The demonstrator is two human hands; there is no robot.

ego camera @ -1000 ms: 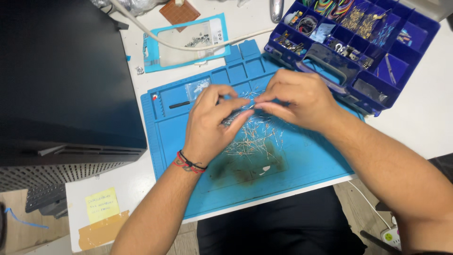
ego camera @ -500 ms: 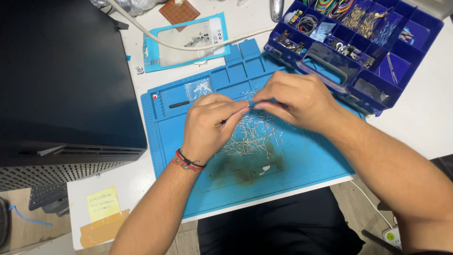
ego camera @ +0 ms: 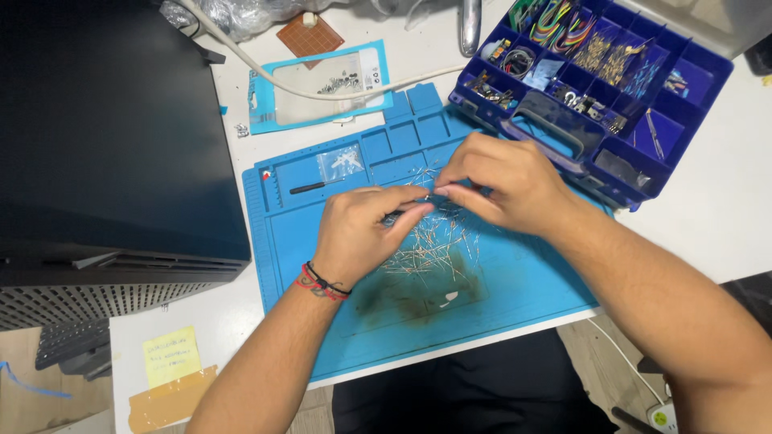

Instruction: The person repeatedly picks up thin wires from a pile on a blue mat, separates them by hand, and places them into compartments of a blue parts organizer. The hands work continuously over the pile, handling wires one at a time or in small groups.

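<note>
Both hands meet over a blue work mat (ego camera: 531,281). My left hand (ego camera: 358,233) and my right hand (ego camera: 503,181) pinch the two ends of a thin wire-leaded component (ego camera: 430,195) between fingertips. Just below the fingers lies a loose pile of several similar thin leaded components (ego camera: 430,245) on the mat. A red and black band sits on my left wrist. What the left fingers hide I cannot see.
A dark blue compartment box (ego camera: 691,96) with small parts and coloured wires stands at the upper right. A black case (ego camera: 104,137) fills the left. A blue packet (ego camera: 318,84), a small clear bag (ego camera: 342,161), a brown perforated board (ego camera: 310,34) and a yellow sticky note (ego camera: 170,355) lie around.
Both hands stay together over the pile, shifting only slightly; the fingertips have moved closer on the thin component.
</note>
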